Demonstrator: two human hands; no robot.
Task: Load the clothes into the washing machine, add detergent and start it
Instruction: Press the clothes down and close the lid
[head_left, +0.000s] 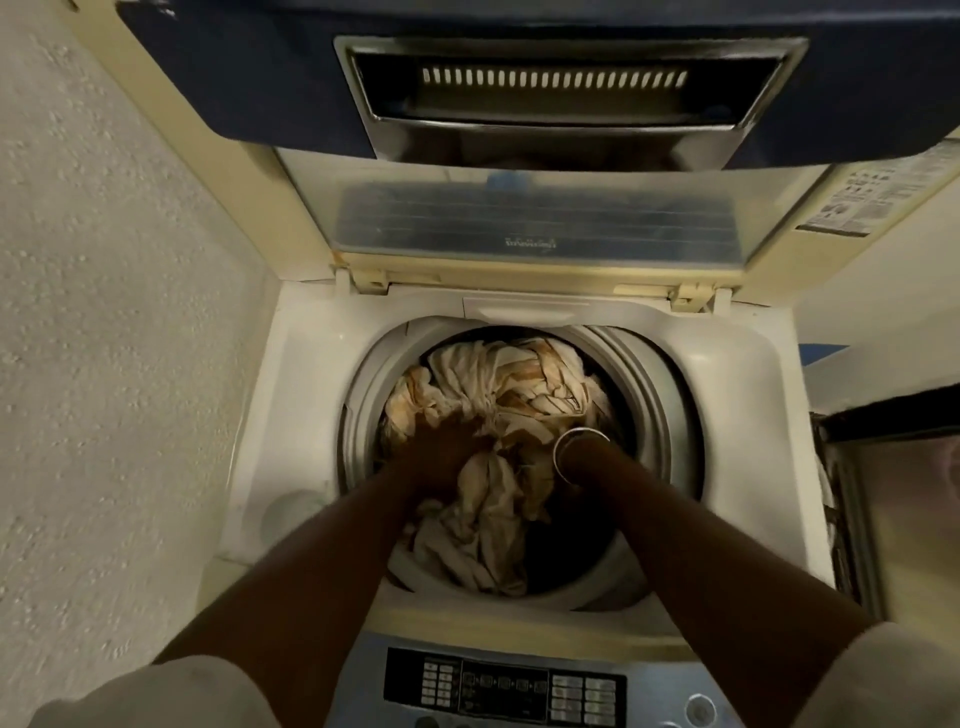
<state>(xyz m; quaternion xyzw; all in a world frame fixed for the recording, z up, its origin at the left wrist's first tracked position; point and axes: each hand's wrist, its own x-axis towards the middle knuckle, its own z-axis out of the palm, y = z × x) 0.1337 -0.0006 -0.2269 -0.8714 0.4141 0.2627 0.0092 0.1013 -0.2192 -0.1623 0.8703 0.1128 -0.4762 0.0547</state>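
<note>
The top-loading washing machine (311, 395) stands with its lid (540, 223) folded up at the back. Cream and tan striped clothes (514, 384) fill the round drum. My left hand (441, 447) is sunk into the pile at the drum's left, and the folds bunch toward its fingers as it grips the fabric. My right forearm reaches into the drum's right side. A metal bangle (579, 441) circles the wrist, and the hand beyond it is buried in the clothes, so its fingers are hidden. No detergent is in view.
The control panel (504, 686) with buttons and a round knob lies at the machine's near edge. A rough plaster wall (104, 312) runs close on the left. A dark blue appliance (519, 78) hangs above the lid, and a dark-framed opening (883, 467) sits right.
</note>
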